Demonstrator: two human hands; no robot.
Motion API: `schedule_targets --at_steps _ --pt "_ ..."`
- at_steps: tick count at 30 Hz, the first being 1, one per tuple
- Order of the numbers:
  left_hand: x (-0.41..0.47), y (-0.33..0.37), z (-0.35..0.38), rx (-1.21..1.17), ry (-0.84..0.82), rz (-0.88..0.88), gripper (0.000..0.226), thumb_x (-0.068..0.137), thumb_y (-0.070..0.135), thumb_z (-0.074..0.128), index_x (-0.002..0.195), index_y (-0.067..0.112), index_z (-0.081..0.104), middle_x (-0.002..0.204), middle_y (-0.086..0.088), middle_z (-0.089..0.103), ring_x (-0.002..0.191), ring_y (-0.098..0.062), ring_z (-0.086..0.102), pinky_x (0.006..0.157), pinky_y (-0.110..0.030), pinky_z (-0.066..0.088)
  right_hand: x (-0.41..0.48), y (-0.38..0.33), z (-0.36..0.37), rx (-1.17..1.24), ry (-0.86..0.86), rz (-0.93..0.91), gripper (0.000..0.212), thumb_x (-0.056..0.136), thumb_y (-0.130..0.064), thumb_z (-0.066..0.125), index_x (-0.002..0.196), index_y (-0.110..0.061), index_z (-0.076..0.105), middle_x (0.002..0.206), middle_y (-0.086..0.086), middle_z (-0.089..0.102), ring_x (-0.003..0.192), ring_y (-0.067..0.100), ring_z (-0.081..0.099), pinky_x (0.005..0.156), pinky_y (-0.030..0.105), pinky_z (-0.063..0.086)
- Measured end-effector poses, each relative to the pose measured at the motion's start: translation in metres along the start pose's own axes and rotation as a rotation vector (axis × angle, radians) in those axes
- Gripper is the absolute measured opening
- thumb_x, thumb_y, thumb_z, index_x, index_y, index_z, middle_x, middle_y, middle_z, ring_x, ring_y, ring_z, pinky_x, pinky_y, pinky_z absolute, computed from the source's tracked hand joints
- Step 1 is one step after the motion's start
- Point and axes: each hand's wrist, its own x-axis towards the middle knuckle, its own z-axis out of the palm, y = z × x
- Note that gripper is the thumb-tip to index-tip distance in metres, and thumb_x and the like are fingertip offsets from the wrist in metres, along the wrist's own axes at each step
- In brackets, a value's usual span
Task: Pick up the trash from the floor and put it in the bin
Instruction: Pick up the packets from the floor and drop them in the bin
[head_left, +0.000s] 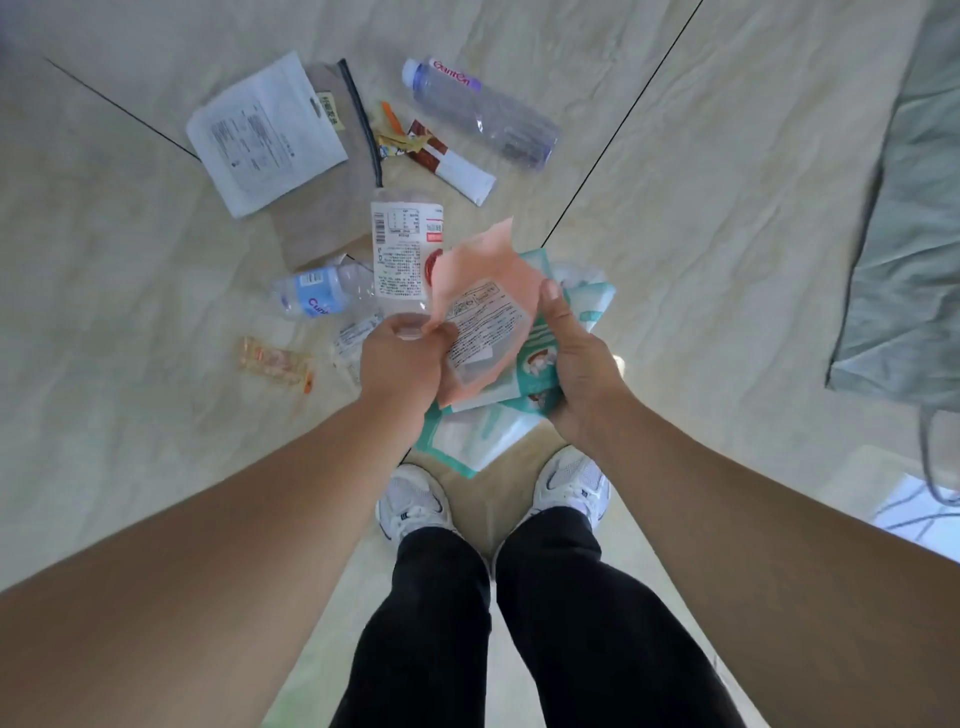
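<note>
My left hand pinches the left edge of a pink wrapper, held above the floor. My right hand grips a bundle of teal-and-white wrappers and presses its thumb on the pink wrapper's right side. More trash lies on the tiled floor beyond: a clear bottle with a purple label, a crushed bottle with a blue label, a white pouch, a beige zip bag, a clear labelled packet, a brown-and-white sachet and an orange snack wrapper. No bin is in view.
My white shoes and black trousers are directly below my hands. A grey-green cloth bag lies at the right edge. A pale box with a grey cord sits at the lower right.
</note>
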Motion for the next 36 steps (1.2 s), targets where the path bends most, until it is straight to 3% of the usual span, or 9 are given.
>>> schedule_targets --at_steps 5,7,9,13,20,26,31,33,36 --pt "-0.057 0.022 -0.025 0.023 0.011 0.062 0.026 0.079 0.025 0.082 0.078 0.033 0.058 0.080 0.013 0.068 0.064 -0.008 0.071 0.049 -0.022 0.054 -0.061 -0.014 0.006 -0.082 0.102 -0.012 0.075 0.048 -0.036 0.094 0.111 -0.006 0.068 0.097 0.015 0.080 0.085 0.038 0.077 0.078 0.060 0.061" --pt "-0.079 0.038 -0.035 -0.005 -0.025 0.061 0.028 0.076 0.028 0.084 0.080 0.034 0.057 0.081 0.012 0.069 0.058 -0.004 0.070 0.045 -0.017 0.051 -0.086 -0.023 0.006 -0.092 0.162 -0.011 0.064 0.058 -0.028 0.088 0.113 -0.004 0.065 0.102 0.020 0.078 0.069 0.031 0.072 0.056 0.037 0.058" --pt "-0.102 0.057 -0.048 -0.042 -0.063 0.048 0.032 0.067 0.034 0.087 0.084 0.033 0.061 0.086 0.006 0.076 0.068 -0.011 0.075 0.060 -0.026 0.058 -0.114 -0.036 0.009 -0.072 0.172 -0.023 0.056 0.066 -0.023 0.086 0.113 -0.002 0.065 0.106 0.022 0.077 0.066 0.028 0.062 0.046 0.029 0.045" --pt "-0.155 0.104 -0.075 -0.150 -0.177 0.011 0.055 0.052 0.035 0.090 0.101 0.018 0.072 0.090 -0.004 0.082 0.081 -0.026 0.079 0.083 -0.049 0.062 -0.180 -0.074 0.018 0.005 0.116 -0.067 0.039 0.072 -0.013 0.084 0.106 -0.001 0.067 0.113 0.028 0.073 0.083 0.035 0.063 0.078 0.058 0.056" --pt "-0.262 0.198 -0.127 -0.287 -0.283 0.046 0.056 0.058 0.021 0.092 0.105 0.011 0.065 0.091 -0.010 0.082 0.084 -0.033 0.079 0.083 -0.057 0.061 -0.310 -0.142 0.043 0.112 -0.005 -0.169 0.015 0.080 0.000 0.079 0.092 -0.006 0.072 0.088 0.012 0.081 0.076 0.032 0.077 0.075 0.052 0.062" --pt "-0.354 0.272 -0.167 -0.331 -0.337 0.130 0.055 0.066 0.016 0.089 0.114 0.007 0.064 0.099 -0.016 0.080 0.087 -0.035 0.078 0.083 -0.056 0.061 -0.419 -0.195 0.062 0.127 -0.082 -0.267 0.014 0.081 0.001 0.078 0.091 -0.008 0.073 0.091 0.012 0.082 0.077 0.031 0.079 0.073 0.053 0.064" --pt "-0.408 0.329 -0.186 -0.343 -0.378 0.262 0.046 0.065 0.017 0.088 0.105 0.012 0.065 0.097 -0.014 0.081 0.090 -0.036 0.077 0.086 -0.056 0.060 -0.478 -0.248 0.078 0.058 -0.129 -0.357 0.019 0.079 -0.003 0.081 0.095 -0.007 0.071 0.092 0.012 0.082 0.080 0.032 0.078 0.089 0.059 0.058" --pt "-0.425 0.347 -0.188 -0.350 -0.369 0.320 0.041 0.068 0.016 0.087 0.102 0.012 0.065 0.093 -0.014 0.081 0.087 -0.035 0.078 0.077 -0.052 0.063 -0.493 -0.269 0.082 0.031 -0.150 -0.396 0.019 0.079 -0.004 0.081 0.095 -0.007 0.070 0.089 0.011 0.082 0.076 0.031 0.077 0.082 0.052 0.062" --pt "-0.445 0.370 -0.189 -0.381 -0.319 0.363 0.038 0.072 0.016 0.088 0.103 0.014 0.066 0.090 -0.009 0.082 0.081 -0.031 0.079 0.061 -0.040 0.063 -0.507 -0.299 0.086 -0.020 -0.208 -0.419 0.021 0.078 -0.008 0.081 0.095 -0.009 0.070 0.085 0.010 0.081 0.065 0.027 0.075 0.047 0.031 0.055"
